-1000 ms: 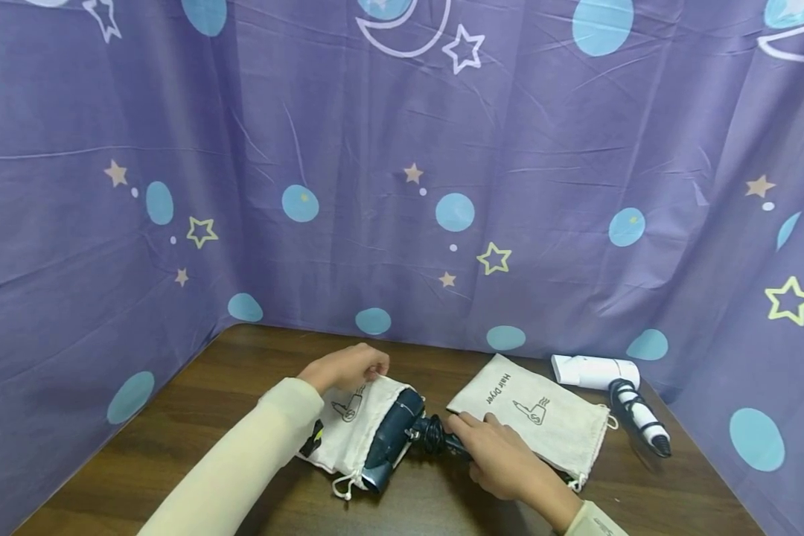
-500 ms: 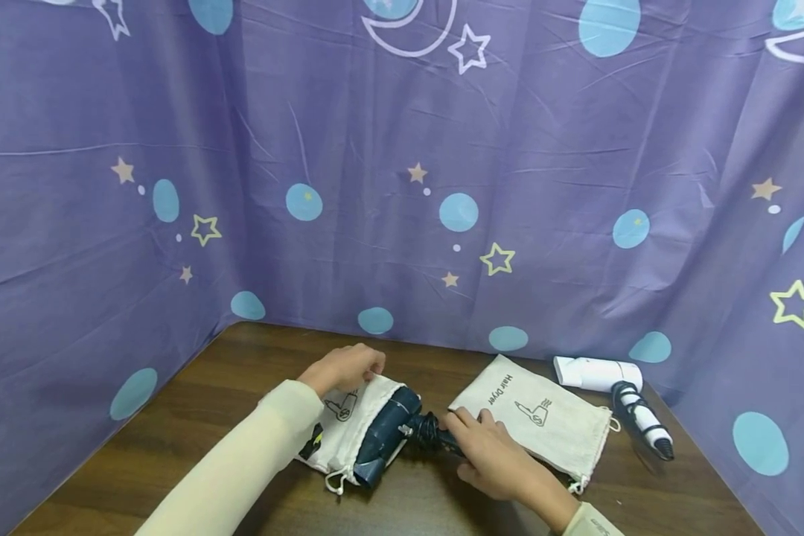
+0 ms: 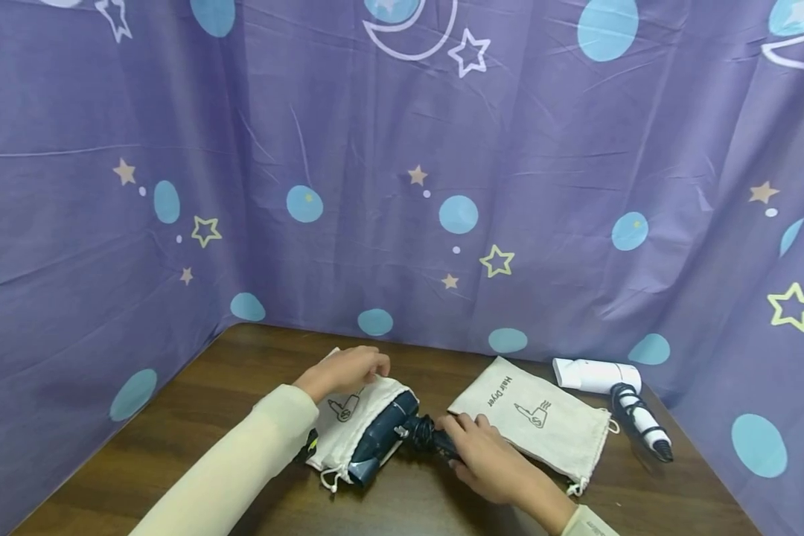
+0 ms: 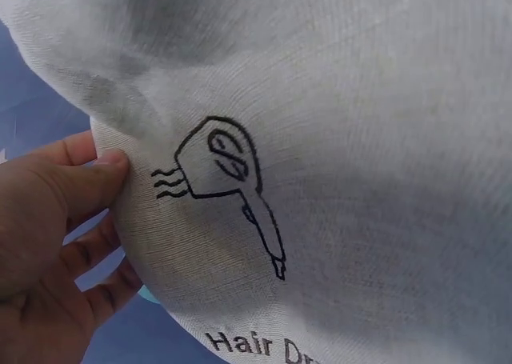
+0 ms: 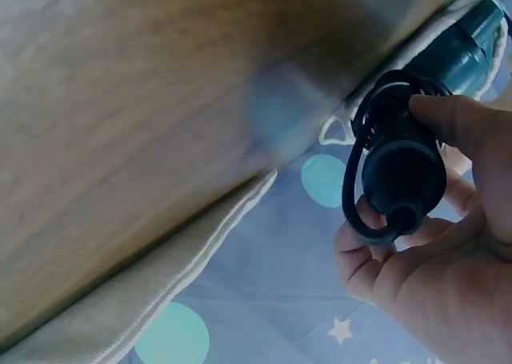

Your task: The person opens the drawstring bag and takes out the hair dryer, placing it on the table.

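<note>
A dark navy hair dryer (image 3: pixel 383 435) lies with its barrel partly inside the mouth of a cream drawstring bag (image 3: pixel 340 417). Its handle and the black cord wound round it stick out to the right. My right hand (image 3: pixel 492 461) grips that handle; in the right wrist view the thumb and fingers wrap the handle (image 5: pixel 404 176) and cord. My left hand (image 3: pixel 351 370) holds the bag's far edge. Up close in the left wrist view, its thumb and fingers pinch the cloth (image 4: pixel 344 196) beside a printed dryer drawing. The bag hides part of the barrel.
A second cream bag (image 3: pixel 552 428) printed "Hair Dryer" lies flat to the right of my right hand. Behind it, near the table's right edge, rests a white hair dryer (image 3: pixel 592 374) with its black cord wrapped. A purple patterned curtain (image 3: pixel 388 223) surrounds the wooden table (image 3: pixel 261 365).
The dark hair dryer has shifted slightly left and toward me, with my right hand still on its handle. The left hand keeps hold of the bag's edge, and the bag's lower corner has shifted.
</note>
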Available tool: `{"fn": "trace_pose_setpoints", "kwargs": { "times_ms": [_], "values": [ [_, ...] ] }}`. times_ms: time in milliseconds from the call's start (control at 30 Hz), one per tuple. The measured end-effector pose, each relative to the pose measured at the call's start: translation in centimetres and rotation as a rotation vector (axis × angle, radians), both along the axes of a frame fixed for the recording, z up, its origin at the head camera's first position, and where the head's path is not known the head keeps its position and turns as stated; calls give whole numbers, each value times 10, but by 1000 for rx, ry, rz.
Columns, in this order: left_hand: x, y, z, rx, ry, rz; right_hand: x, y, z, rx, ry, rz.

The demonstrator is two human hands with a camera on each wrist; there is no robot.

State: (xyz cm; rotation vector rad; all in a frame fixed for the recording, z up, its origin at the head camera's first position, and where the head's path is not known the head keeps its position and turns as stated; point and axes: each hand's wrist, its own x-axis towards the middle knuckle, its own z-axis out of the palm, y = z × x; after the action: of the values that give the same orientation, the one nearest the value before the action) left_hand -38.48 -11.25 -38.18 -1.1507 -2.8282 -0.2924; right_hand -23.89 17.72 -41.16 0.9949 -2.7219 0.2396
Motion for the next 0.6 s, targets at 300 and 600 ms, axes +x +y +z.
{"fn": "trace_pose_setpoints", "kwargs": {
  "times_ms": [300, 600],
  "values": [
    [-2, -10, -4, 4, 13, 71, 0, -6, -9, 82, 69, 1],
    [-6, -20, -4, 0, -35, 121, -4, -4, -10, 112, 89, -8]
  ]
}}
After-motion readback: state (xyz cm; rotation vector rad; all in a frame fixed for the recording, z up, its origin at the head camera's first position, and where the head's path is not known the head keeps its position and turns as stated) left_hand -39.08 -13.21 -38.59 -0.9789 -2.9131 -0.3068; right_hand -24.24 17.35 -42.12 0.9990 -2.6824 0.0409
